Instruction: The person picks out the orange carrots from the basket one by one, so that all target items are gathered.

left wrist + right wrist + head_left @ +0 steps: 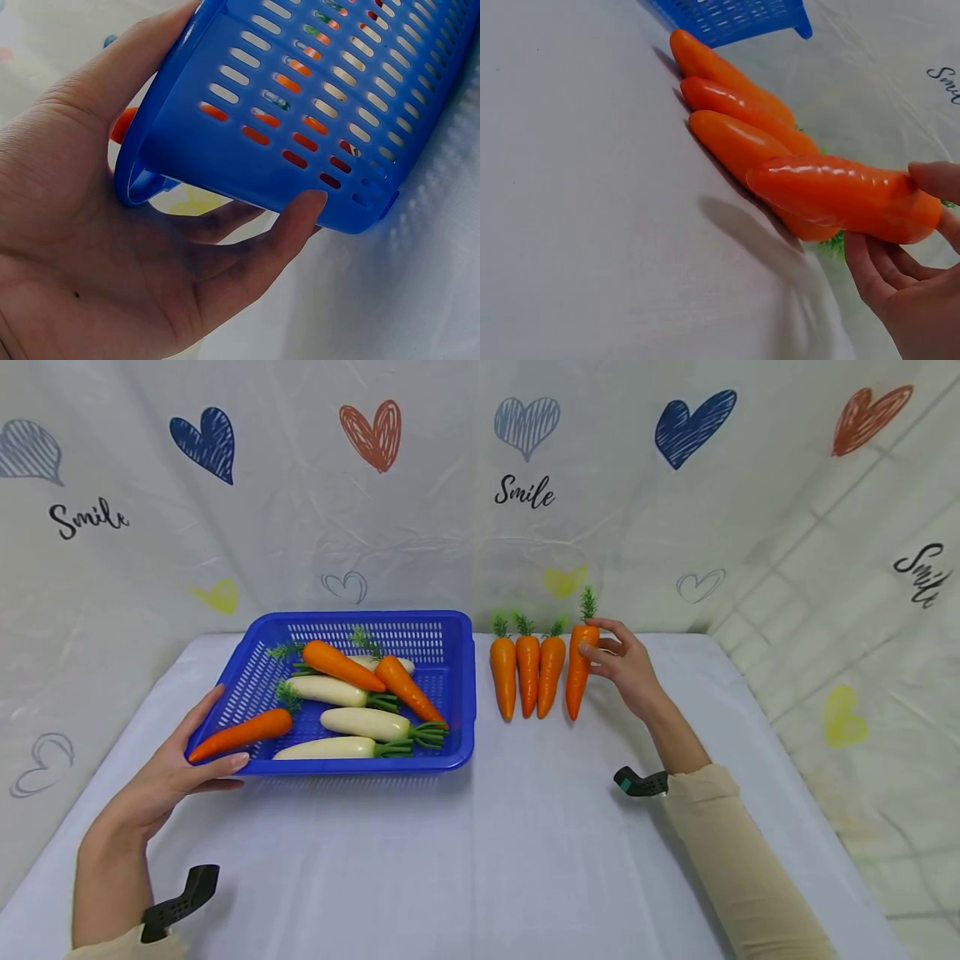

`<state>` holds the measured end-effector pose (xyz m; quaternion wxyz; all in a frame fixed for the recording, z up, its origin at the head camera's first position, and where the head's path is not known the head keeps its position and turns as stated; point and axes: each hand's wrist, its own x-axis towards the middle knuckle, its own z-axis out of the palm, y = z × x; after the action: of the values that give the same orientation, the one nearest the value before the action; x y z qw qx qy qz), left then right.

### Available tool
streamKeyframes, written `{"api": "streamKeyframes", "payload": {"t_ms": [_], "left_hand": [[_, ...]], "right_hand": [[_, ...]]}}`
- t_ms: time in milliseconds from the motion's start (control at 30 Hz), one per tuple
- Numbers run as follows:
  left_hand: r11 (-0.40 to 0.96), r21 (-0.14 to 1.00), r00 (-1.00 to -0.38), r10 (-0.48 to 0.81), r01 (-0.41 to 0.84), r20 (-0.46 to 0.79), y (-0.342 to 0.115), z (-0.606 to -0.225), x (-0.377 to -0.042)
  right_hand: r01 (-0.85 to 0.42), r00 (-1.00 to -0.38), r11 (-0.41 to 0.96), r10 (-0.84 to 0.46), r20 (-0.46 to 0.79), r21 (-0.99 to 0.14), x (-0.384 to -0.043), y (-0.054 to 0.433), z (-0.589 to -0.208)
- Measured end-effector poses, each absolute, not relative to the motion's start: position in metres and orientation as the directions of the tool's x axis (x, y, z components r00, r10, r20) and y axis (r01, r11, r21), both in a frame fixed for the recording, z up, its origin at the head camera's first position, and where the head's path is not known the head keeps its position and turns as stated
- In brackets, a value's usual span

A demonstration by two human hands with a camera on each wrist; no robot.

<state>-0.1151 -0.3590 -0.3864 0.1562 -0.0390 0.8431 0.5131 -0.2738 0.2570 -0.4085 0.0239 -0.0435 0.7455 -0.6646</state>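
My right hand point(624, 667) pinches a carrot point(580, 672) near its leafy top, tip pointing toward me. In the right wrist view this carrot point(840, 193) is raised off the cloth, its shadow apart below. Left of it, 3 more carrots point(528, 672) lie side by side on the table. My left hand point(168, 781) grips the near left corner of a blue plastic basket point(468, 693), thumb over the rim and fingers beneath, as the left wrist view shows. Inside the basket lie 3 carrots point(341, 666) and several white radishes point(365, 724) with green stems.
A white cloth covers the table point(480, 860). Behind it hangs a pale sheet point(450, 527) printed with hearts and the word Smile. Each wrist wears a black camera mount point(641, 782).
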Motion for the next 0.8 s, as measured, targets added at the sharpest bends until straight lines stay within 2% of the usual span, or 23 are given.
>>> {"api": "streamKeyframes", "payload": {"t_ms": [400, 800], "left_hand": [[0.467, 0.856, -0.95, 0.095, -0.221, -0.297, -0.359, -0.387, -0.114], [0.463, 0.859, -0.952, 0.094, -0.218, -0.292, -0.359, -0.386, -0.114]], "right_hand": [[0.028, -0.992, 0.174, -0.115, -0.048, -0.984, -0.276, 0.26, -0.419], [0.066, -0.988, 0.325, -0.111, -0.107, -0.944, -0.276, 0.261, -0.425]]}}
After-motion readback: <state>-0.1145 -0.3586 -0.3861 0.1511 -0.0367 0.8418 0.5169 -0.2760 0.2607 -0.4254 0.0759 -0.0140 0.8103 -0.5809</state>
